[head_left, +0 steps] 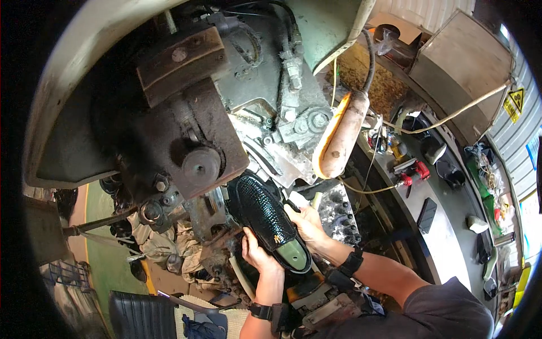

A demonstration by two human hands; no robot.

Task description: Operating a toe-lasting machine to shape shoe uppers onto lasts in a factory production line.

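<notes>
A black textured shoe (pixel 261 210) on a pale green last (pixel 292 252) lies toe-up against a big worn metal machine (pixel 192 130). My left hand (pixel 258 254) grips the shoe's heel end from the left side. From the right, my right hand (pixel 305 222) holds the same shoe, fingers on its upper edge. Both wrists carry black bands. The shoe's toe sits under the machine's rusty head, close to a round steel boss (pixel 200 165).
A padded orange lever handle (pixel 341 135) hangs right of the machine. A grey bench (pixel 451 220) at the right carries shoe parts, red tools and a dark flat block. Rags (pixel 161 246) lie under the machine; a black seat (pixel 141 313) is at lower left.
</notes>
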